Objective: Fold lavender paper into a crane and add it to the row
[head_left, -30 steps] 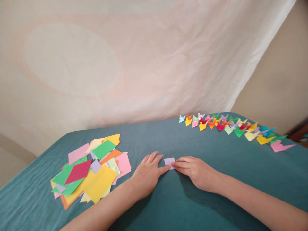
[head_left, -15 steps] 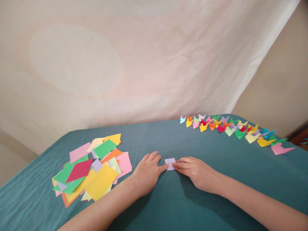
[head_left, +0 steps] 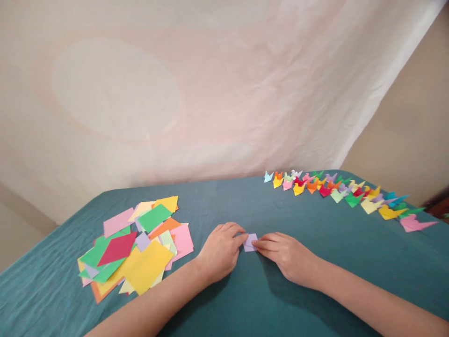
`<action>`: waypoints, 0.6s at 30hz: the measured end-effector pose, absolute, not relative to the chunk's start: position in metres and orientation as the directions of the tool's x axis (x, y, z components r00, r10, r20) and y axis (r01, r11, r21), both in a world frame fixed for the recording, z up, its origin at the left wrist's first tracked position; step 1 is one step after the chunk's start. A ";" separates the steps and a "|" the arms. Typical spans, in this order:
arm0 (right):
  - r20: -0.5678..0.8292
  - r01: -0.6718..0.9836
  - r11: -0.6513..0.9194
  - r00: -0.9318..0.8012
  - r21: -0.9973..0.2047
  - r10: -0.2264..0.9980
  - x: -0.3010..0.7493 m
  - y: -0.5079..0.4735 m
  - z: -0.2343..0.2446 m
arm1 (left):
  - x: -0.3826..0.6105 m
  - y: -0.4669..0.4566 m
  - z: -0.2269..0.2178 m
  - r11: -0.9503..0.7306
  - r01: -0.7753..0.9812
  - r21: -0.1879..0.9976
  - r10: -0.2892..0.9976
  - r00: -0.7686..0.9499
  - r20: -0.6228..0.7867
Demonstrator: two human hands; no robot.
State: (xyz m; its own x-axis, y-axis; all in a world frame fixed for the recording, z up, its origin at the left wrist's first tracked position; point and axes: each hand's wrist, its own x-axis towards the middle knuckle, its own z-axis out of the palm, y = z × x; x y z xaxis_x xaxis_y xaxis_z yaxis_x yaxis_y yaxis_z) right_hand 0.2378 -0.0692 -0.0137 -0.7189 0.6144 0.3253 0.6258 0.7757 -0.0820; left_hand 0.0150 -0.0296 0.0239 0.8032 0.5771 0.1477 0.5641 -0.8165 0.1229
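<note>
A small lilac square of origami paper [head_left: 250, 243] lies on the teal cloth between my hands, with a faint crease across it. My left hand [head_left: 224, 248] is at its left edge, thumb and forefinger brought together there. From the other side my right hand [head_left: 286, 255] grips the paper's right edge with thumb and fingertips pressed together. The parts of the edges under the fingertips are hidden.
To the left lies a loose pile of coloured paper sheets [head_left: 149, 264]. Rows of small folded paper birds [head_left: 372, 203] stand along the far right of the cloth-covered table [head_left: 217, 201]. A pale sheet [head_left: 210, 103] hangs behind the table.
My left forefinger has come down from its spread position to meet the thumb at the paper's left edge. My right hand keeps its grip. The whole view has shifted slightly.
</note>
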 end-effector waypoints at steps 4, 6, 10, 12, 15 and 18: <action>0.357 0.633 0.765 -0.692 -0.116 0.627 0.237 -0.068 -0.017 | 0.018 -0.038 0.022 -0.858 0.507 0.081 0.513 0.846 0.144; 0.370 0.634 0.762 -0.682 -0.130 0.631 0.237 -0.067 -0.018 | 0.019 -0.041 0.020 -0.863 0.502 0.050 0.504 0.854 0.130; 0.411 0.632 0.762 -0.663 -0.141 0.626 0.237 -0.065 -0.020 | 0.018 -0.041 0.018 -0.859 0.513 0.000 0.510 0.854 0.105; 0.423 0.632 0.762 -0.657 -0.144 0.625 0.237 -0.064 -0.021 | 0.018 -0.039 0.018 -0.848 0.530 -0.015 0.526 0.844 0.103; 0.427 0.633 0.761 -0.653 -0.145 0.625 0.236 -0.064 -0.021 | 0.018 -0.036 0.017 -0.839 0.544 0.001 0.540 0.834 0.113; 0.431 0.634 0.759 -0.651 -0.144 0.625 0.237 -0.064 -0.021 | 0.019 -0.030 0.017 -0.834 0.543 0.096 0.551 0.824 0.131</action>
